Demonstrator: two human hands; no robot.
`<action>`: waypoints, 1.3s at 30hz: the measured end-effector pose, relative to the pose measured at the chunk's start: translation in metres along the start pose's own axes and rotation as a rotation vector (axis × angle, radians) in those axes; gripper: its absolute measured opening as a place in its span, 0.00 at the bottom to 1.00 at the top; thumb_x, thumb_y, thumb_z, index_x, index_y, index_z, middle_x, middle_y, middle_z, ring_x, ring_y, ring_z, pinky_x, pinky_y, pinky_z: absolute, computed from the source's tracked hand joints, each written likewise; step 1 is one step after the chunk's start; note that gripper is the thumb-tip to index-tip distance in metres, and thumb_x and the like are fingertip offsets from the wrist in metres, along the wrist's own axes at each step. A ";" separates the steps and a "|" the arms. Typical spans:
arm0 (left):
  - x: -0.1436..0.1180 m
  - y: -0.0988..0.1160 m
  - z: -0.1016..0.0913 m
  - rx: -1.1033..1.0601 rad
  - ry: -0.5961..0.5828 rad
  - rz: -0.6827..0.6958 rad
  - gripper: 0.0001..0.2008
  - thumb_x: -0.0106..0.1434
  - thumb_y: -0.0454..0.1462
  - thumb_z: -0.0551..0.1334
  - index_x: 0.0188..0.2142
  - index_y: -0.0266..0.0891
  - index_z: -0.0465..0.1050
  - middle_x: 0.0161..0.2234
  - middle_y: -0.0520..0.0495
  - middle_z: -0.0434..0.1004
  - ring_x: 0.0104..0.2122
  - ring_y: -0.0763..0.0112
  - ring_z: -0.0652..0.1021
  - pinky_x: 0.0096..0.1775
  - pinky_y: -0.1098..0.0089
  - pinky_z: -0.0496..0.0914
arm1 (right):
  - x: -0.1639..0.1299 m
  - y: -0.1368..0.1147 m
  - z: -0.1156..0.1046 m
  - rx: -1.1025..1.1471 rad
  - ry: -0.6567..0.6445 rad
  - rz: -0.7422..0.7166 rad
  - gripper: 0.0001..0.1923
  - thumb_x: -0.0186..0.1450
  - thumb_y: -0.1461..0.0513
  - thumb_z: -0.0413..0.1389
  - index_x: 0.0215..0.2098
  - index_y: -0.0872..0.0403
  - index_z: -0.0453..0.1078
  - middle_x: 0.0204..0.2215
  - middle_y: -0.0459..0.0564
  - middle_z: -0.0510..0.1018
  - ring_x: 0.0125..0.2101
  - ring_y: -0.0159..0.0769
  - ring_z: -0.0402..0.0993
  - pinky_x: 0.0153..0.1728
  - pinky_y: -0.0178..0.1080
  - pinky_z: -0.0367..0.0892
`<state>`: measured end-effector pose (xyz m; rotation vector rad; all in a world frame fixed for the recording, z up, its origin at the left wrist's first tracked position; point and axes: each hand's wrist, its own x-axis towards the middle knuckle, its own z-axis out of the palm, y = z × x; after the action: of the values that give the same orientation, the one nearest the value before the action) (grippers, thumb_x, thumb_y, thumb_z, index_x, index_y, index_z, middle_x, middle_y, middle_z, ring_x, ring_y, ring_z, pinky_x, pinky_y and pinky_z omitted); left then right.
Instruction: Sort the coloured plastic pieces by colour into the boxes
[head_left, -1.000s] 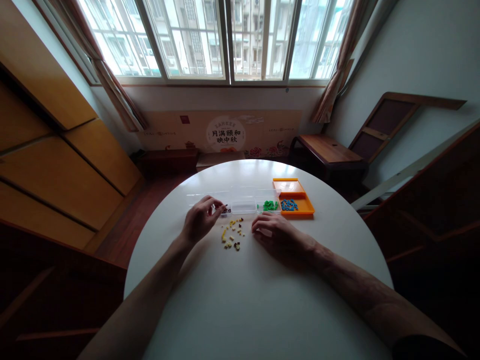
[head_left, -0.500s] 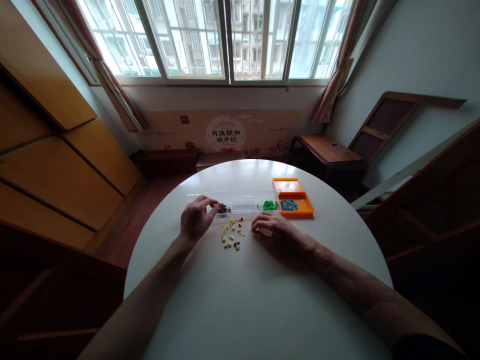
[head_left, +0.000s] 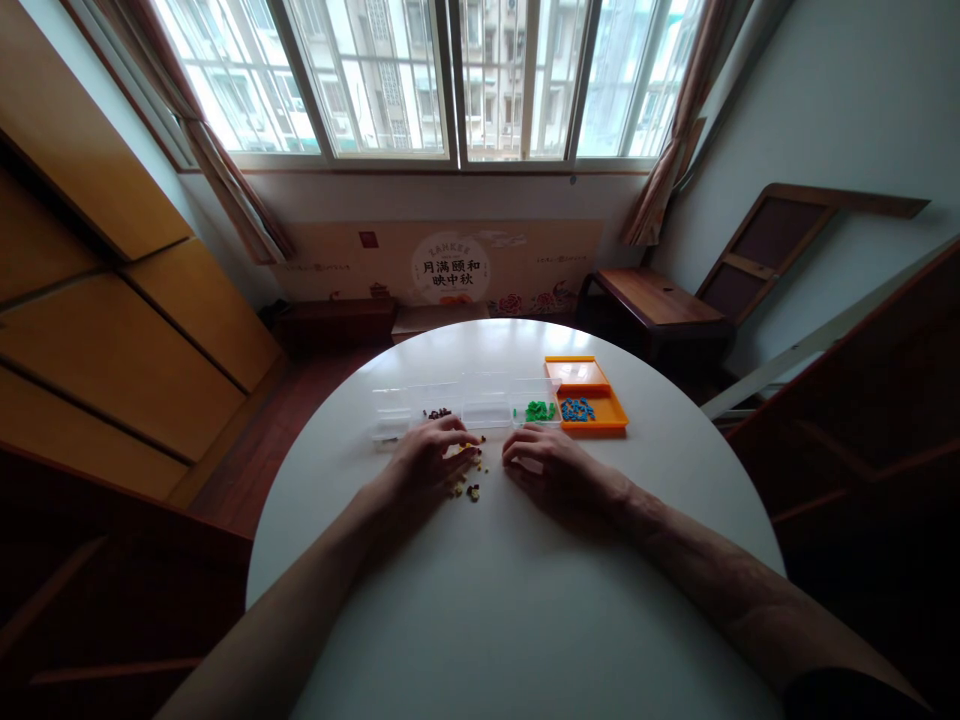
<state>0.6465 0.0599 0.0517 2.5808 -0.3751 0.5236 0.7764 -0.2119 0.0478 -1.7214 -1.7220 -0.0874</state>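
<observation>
My left hand (head_left: 429, 452) hovers over the near left part of a small scatter of yellow and brown toy bricks (head_left: 473, 492), hiding some of them. Its fingers reach to the right, with a gap between thumb and forefinger, and I see nothing held. On the right of the scatter, my right hand (head_left: 551, 460) rests on the white table (head_left: 480, 600), fingers loosely bent and apart, no piece visible in them. Just beyond both hands lies a clear plastic compartment box (head_left: 486, 412). Dark brown bricks (head_left: 437, 414) fill one compartment; green bricks (head_left: 539, 410) lie in another.
An orange tray (head_left: 611, 408) with blue bricks (head_left: 577, 409) touches the box's right end. Past the round table's far edge stand a wooden chair (head_left: 660, 295) and a printed panel (head_left: 525, 255) under the window. Wooden cabinets (head_left: 112, 330) line the left.
My left hand has moved from the dark brown bricks' compartment toward me and right, over the scattered yellow bricks. My right hand stays where it was.
</observation>
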 end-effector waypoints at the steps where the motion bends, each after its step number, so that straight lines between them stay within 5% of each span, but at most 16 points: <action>1: 0.000 0.000 0.000 -0.006 -0.014 0.001 0.09 0.74 0.43 0.68 0.45 0.48 0.88 0.41 0.46 0.83 0.30 0.73 0.76 0.35 0.71 0.69 | 0.000 0.000 0.000 0.001 0.001 0.001 0.05 0.76 0.63 0.60 0.44 0.49 0.78 0.45 0.51 0.85 0.45 0.40 0.80 0.50 0.43 0.77; 25: 0.003 0.028 -0.006 -0.016 -0.060 -0.008 0.05 0.69 0.39 0.70 0.41 0.45 0.87 0.42 0.46 0.84 0.38 0.65 0.81 0.43 0.65 0.73 | 0.001 -0.001 -0.002 0.006 0.004 -0.015 0.05 0.77 0.63 0.59 0.44 0.49 0.78 0.44 0.51 0.85 0.44 0.40 0.79 0.49 0.43 0.78; 39: 0.003 0.019 0.005 0.149 -0.076 0.050 0.05 0.72 0.39 0.66 0.40 0.43 0.82 0.43 0.48 0.85 0.34 0.66 0.78 0.42 0.64 0.69 | 0.002 -0.001 -0.001 0.007 -0.003 0.000 0.05 0.77 0.64 0.59 0.44 0.49 0.78 0.45 0.50 0.85 0.46 0.40 0.79 0.51 0.43 0.77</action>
<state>0.6436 0.0406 0.0569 2.7474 -0.4433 0.4883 0.7761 -0.2111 0.0502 -1.7173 -1.7219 -0.0789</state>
